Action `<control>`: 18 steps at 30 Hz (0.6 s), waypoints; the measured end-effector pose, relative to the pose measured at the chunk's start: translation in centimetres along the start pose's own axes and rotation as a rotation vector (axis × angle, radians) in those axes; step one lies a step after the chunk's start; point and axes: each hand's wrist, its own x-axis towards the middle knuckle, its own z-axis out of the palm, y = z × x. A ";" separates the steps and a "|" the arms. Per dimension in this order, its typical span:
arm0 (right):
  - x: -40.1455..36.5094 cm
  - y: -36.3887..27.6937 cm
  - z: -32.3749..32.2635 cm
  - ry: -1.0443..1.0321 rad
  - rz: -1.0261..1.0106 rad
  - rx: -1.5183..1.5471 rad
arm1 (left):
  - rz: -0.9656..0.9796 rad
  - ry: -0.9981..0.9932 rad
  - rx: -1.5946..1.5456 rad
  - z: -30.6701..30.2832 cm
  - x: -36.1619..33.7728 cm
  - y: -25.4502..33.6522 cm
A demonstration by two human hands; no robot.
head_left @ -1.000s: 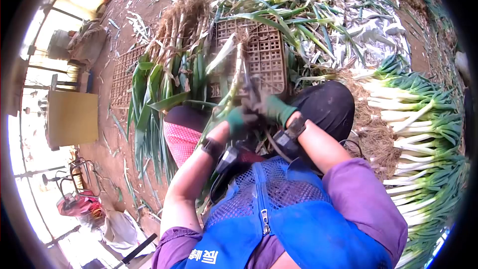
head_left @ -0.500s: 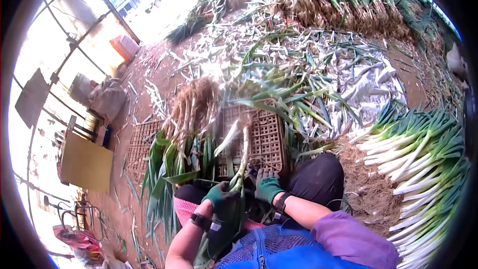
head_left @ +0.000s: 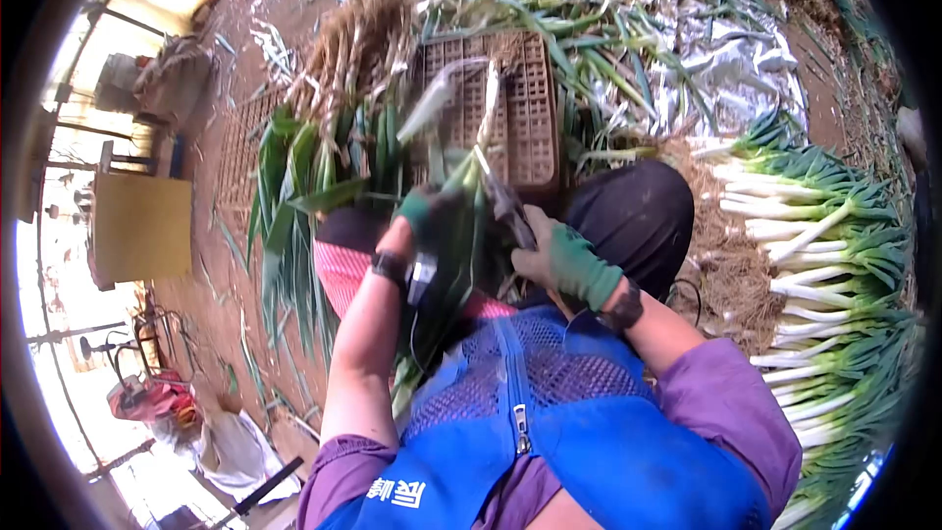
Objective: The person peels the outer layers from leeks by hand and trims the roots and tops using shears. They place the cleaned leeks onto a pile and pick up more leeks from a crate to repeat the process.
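Over the lap, the left hand (head_left: 432,214) clamps the leek (head_left: 486,113) at mid-stalk, likely its firmest hold, the right hand (head_left: 567,263) closed on a tool (head_left: 505,201); the leaves look light, limp and bruisable.

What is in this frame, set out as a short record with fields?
left hand: green-gloved left hand, closed around a leek stalk held upright
right hand: green-gloved right hand, gripping a dark tool against the stalk; kind unclear
in front: brown crate
left side: untrimmed leeks, roots on
right side: cleaned leeks, laid in a row
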 end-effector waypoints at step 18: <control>-1.7 0.5 1.5 0.057 0.065 -0.230 | 0.982 0.807 1.233 -0.9 1.2 -1.4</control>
